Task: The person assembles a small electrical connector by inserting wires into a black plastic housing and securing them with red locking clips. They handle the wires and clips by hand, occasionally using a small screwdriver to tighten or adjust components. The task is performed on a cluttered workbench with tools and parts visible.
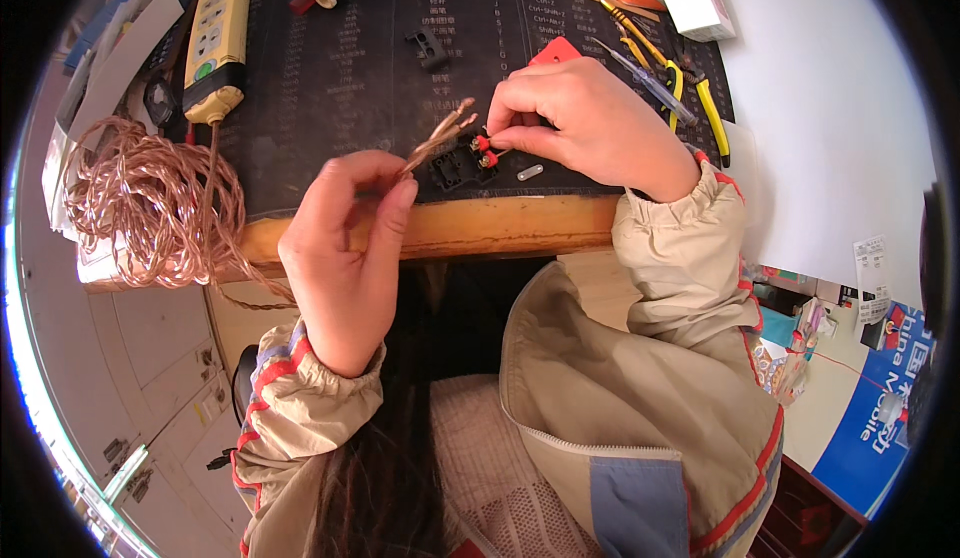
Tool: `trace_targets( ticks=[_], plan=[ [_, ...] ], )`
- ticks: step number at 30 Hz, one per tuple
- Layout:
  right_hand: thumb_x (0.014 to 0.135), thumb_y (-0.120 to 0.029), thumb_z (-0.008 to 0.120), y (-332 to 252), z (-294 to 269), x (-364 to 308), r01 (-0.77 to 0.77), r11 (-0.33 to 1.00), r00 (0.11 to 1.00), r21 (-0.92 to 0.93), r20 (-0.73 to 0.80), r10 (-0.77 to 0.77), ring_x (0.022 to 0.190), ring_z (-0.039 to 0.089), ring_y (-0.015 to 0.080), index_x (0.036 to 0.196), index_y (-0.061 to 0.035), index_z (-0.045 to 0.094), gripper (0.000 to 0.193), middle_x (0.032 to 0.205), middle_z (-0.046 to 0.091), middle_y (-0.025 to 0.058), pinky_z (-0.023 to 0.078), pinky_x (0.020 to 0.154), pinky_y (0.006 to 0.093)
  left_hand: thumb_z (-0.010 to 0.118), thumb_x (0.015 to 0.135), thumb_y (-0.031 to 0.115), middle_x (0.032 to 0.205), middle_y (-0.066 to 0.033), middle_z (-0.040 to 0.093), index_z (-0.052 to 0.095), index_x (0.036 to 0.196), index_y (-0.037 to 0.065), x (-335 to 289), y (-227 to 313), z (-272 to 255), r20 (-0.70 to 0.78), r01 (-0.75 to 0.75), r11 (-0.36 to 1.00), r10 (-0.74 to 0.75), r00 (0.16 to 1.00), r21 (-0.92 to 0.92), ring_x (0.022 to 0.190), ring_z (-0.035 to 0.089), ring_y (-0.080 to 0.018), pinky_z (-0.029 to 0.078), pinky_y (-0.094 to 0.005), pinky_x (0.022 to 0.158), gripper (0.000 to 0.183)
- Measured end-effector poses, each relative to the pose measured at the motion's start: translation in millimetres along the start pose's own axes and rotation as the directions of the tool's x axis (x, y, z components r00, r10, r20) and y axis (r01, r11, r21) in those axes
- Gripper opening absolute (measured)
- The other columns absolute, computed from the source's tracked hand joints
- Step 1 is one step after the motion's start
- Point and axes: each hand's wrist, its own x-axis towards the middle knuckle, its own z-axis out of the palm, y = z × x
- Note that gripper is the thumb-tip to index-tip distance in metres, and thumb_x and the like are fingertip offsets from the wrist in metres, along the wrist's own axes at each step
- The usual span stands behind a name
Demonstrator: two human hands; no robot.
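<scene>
My left hand (345,248) pinches the end of a copper-coloured twisted cable (432,143) between thumb and fingers. Its split strands point up and to the right. Just right of it, an opened black plug housing (452,170) lies near the table's front edge. Small red parts with metal pieces (487,155) sit at the housing. My right hand (590,123) is closed, its thumb and forefinger pinching at these red parts; the fingertips partly hide the grip. A small metal strip with holes (530,172) lies below the right hand. Farther back is another black plug piece (428,50).
A big coil of the same cable (150,203) hangs over the left table corner, by a yellow power strip (220,33). Yellow-handled pliers (712,118) and a screwdriver (650,83) lie at the right. A red object (555,52) is behind my right hand.
</scene>
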Motion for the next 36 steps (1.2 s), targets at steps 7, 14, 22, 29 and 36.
trace_targets(
  ticks=[7,14,22,29,36],
  plan=[
    [0.088,-0.002,0.073,-1,1,-4,0.008,1.000,1.000,-0.021,0.007,-0.008,0.075,0.066,0.0240,0.098,-0.0012,0.069,0.011,0.085,0.068,0.0093,0.051,0.066,0.0328,0.055,0.103,0.003,0.089,-0.0050,0.067,0.060,0.124,-0.002,6,10,-15,0.213,0.377,0.649,-0.320,0.923,-0.660,0.071,0.050,-0.0048,0.036,-0.0175,0.059,0.023],
    [0.091,-0.005,0.074,-41,-10,-12,-0.082,0.995,0.984,-0.064,-0.163,0.070,0.077,0.065,0.0142,0.111,-0.0029,0.072,0.020,0.095,0.070,0.0065,0.048,0.066,0.0251,0.062,0.105,0.015,0.083,0.0010,0.064,0.067,0.113,0.000,0,6,-24,0.324,0.437,0.626,-0.293,0.899,-0.646,0.067,0.046,-0.0021,0.032,-0.0178,0.059,0.018],
    [0.096,-0.004,0.074,-105,64,-49,-0.111,0.734,0.846,0.670,-0.323,0.423,0.084,0.063,0.0055,0.114,0.0032,0.069,0.020,0.101,0.070,0.0034,0.050,0.071,0.0193,0.064,0.104,0.009,0.097,-0.0009,0.066,0.060,0.116,0.000,-23,7,-25,0.409,0.408,0.689,-0.175,0.895,-0.599,0.091,0.061,-0.0075,0.047,-0.0214,0.080,0.016],
    [0.097,-0.002,0.071,-121,105,-54,0.002,0.516,0.748,0.856,-0.344,0.568,0.078,0.061,0.0027,0.105,0.0009,0.066,0.010,0.092,0.068,0.0009,0.049,0.068,0.0181,0.063,0.098,-0.002,0.107,-0.0011,0.058,0.055,0.109,0.002,-35,0,-24,0.346,0.285,0.721,-0.067,0.936,-0.632,0.094,0.057,-0.0063,0.047,-0.0214,0.083,0.014],
    [0.098,-0.007,0.072,-116,121,-52,0.061,0.417,0.744,0.907,-0.320,0.587,0.079,0.063,0.0040,0.107,0.0010,0.067,0.013,0.093,0.070,0.0024,0.050,0.068,0.0184,0.071,0.097,0.000,0.094,0.0024,0.062,0.065,0.102,-0.001,-25,6,-31,0.248,0.183,0.827,-0.055,0.967,-0.532,0.085,0.057,-0.0048,0.047,-0.0205,0.078,0.008]
  ],
)
